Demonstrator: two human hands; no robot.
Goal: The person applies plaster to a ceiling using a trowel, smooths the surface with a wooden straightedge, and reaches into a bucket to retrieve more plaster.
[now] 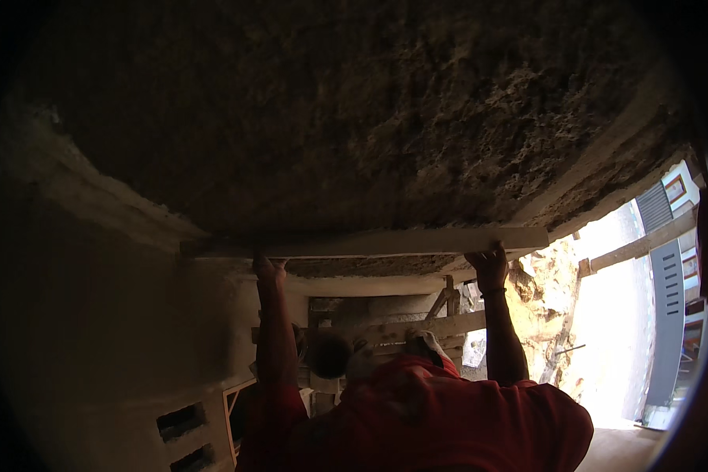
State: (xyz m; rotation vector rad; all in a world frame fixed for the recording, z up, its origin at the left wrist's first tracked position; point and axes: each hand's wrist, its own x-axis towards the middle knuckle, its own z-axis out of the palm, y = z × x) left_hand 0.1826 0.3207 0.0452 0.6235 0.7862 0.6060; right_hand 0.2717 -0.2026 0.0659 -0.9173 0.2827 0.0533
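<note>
A long straight board (pixel 370 242) lies crosswise along a rough, dark plastered surface (pixel 370 134) that fills the upper part of the view. Near the board's left end, my left hand (pixel 269 269) grips its lower edge. Toward the other end, my right hand (pixel 489 266) has its fingers wrapped round that edge. Both arms are stretched out. The board seems to touch the plaster, though shade hides much of the contact line. Smoother, paler bands border the rough area on the left and right.
Wooden planks (pixel 468 321) cross below me, beside a dark round object (pixel 329 355). A wall with rectangular holes (pixel 181 422) stands at the lower left. On the right is a bright outdoor opening with a wooden beam (pixel 645 241) and a grey building part (pixel 667 315).
</note>
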